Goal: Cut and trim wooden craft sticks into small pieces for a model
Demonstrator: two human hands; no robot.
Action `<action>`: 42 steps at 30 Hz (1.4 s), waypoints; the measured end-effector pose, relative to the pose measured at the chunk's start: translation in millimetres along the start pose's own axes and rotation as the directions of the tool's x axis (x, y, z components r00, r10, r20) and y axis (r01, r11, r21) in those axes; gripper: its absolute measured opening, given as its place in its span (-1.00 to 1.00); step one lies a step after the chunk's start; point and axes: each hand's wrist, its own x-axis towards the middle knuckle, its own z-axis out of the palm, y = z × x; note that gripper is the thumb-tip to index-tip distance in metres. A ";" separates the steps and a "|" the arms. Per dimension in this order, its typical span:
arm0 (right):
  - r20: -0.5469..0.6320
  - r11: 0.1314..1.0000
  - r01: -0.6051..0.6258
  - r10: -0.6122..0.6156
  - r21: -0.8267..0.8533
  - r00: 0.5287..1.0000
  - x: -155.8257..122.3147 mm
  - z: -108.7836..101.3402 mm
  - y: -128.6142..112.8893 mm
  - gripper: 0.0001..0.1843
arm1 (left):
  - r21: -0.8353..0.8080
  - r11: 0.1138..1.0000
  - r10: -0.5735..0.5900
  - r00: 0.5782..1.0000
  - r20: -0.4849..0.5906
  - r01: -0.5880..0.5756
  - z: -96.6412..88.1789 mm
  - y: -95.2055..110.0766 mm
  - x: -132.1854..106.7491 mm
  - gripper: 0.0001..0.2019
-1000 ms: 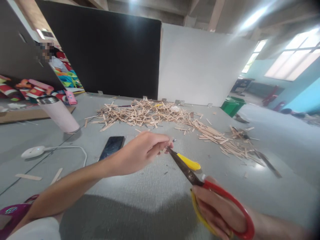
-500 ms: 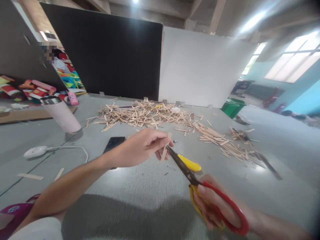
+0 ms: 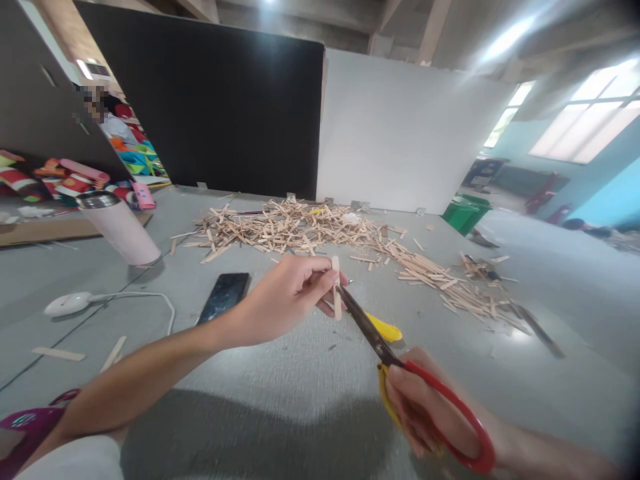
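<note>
- At centre frame, the left hand (image 3: 287,293) pinches a wooden stick (image 3: 336,287) upright, with the scissors (image 3: 370,330) tip against it.
- Lower right, the right hand (image 3: 425,413) is clamped on the handles; a slipping blade could nick the left hand.

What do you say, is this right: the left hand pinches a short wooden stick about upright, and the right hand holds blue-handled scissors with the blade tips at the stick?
Not quite. The head view shows that the scissors in the right hand have red and yellow handles, not blue ones. The rest holds: the left hand pinches a short wooden stick about upright, and the blade tips are at the stick.
</note>
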 end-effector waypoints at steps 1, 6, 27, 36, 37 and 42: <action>-0.013 1.000 0.001 -0.001 -0.010 1.000 -0.8 1.2 -1.4 -0.23 | -0.012 1.000 0.003 1.000 -0.016 -0.004 1.4 0.5 -0.3 -0.68; -0.077 0.998 -0.039 0.034 -0.056 0.996 -4.5 6.1 -8.5 -0.33 | -0.006 1.000 0.011 0.999 -0.048 -0.011 4.9 2.5 -3.7 -0.69; -0.108 0.987 -0.038 0.021 -0.153 0.994 -5.9 6.8 -3.0 -0.33 | 0.176 0.983 0.059 0.996 -0.073 -0.045 7.6 0.9 -11.8 -0.60; -0.112 0.981 -0.071 0.051 -0.182 0.992 -8.7 11.7 -8.2 -0.22 | 0.033 0.998 0.052 0.996 -0.067 -0.050 11.3 0.7 -9.2 -0.65; -0.122 0.981 -0.075 0.053 -0.181 0.991 -8.9 11.9 -7.4 -0.21 | 0.020 0.999 0.051 0.996 -0.071 -0.050 12.3 0.4 -8.7 -0.66; -0.195 0.979 -0.094 0.057 -0.182 0.979 -9.2 11.8 4.2 -0.22 | 0.030 0.998 0.058 0.994 -0.088 -0.056 15.9 -1.5 -5.9 -0.67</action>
